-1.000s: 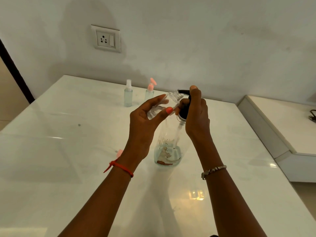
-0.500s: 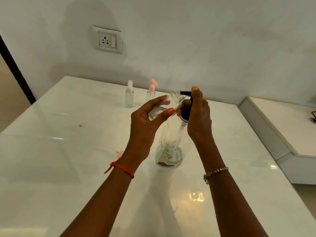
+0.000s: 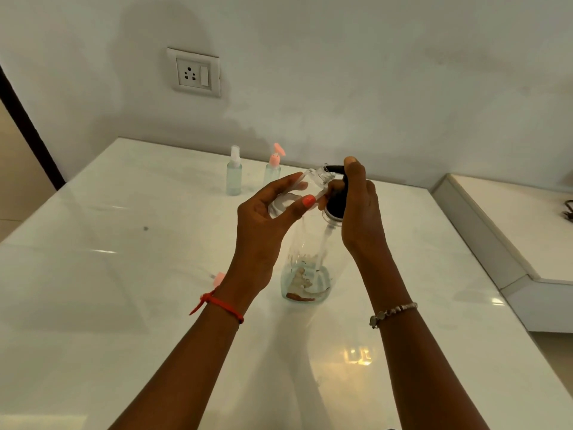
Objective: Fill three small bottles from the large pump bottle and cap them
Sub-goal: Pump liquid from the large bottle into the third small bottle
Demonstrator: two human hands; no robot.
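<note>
The small clear plastic bottle (image 3: 293, 198) was tilted at centre frame, its open neck at the black pump spout (image 3: 334, 168), apparently to catch the liquid. The left hand (image 3: 263, 225) pinched it between thumb and fingers. The right hand (image 3: 361, 212) curled round the pump head of the large clear pump bottle (image 3: 307, 268), thumb on top, apparently for pressing. Two capped small bottles (image 3: 234, 176) stood upper centre-left on the glossy white table (image 3: 124, 290). A pink cap (image 3: 219, 277) lay beside the left wrist, probably for this bottle.

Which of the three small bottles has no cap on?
The held bottle, tilted in the left hand; the white-topped bottle and pink-topped bottle stand capped.
</note>
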